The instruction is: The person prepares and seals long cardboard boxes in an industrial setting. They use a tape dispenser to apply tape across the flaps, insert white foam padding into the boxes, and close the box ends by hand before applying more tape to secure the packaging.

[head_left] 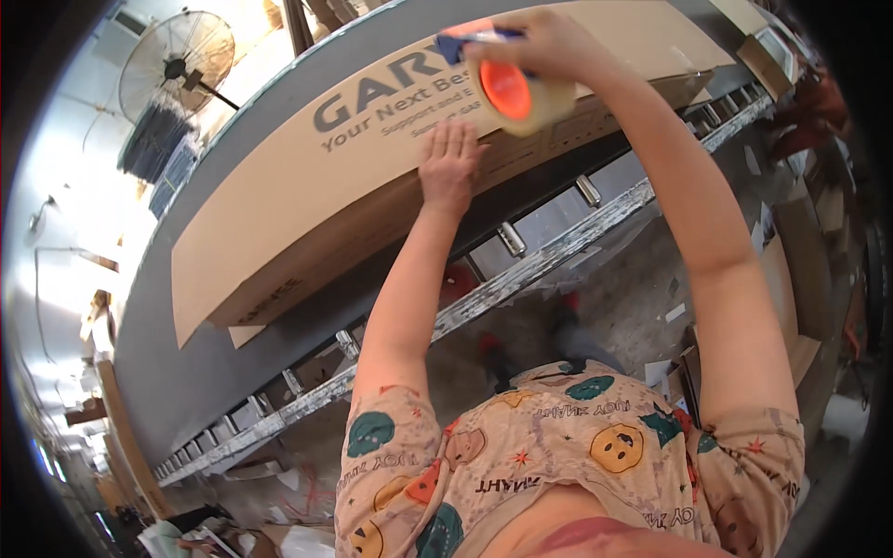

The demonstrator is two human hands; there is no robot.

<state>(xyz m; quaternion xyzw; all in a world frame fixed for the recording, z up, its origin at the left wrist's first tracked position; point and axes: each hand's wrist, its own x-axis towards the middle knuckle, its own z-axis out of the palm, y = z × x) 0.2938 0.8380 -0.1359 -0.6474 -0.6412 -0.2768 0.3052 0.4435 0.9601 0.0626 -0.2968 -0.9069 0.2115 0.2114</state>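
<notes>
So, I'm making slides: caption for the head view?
Left hand on a long cardboard box; right hand gripping a tape dispenser.

White glare pours in well left of the left hand's fingers [450,139], bleaching the surroundings of the fan [175,69]. Below those fingers, the box's near side [344,237] and the floor [623,307] sit dim. Just right of them, motion smears the tape dispenser [505,90]. Farther out, straight edges bend toward a black rim.

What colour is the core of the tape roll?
The tape roll's core is bright orange; it shows best in the head view.
</notes>
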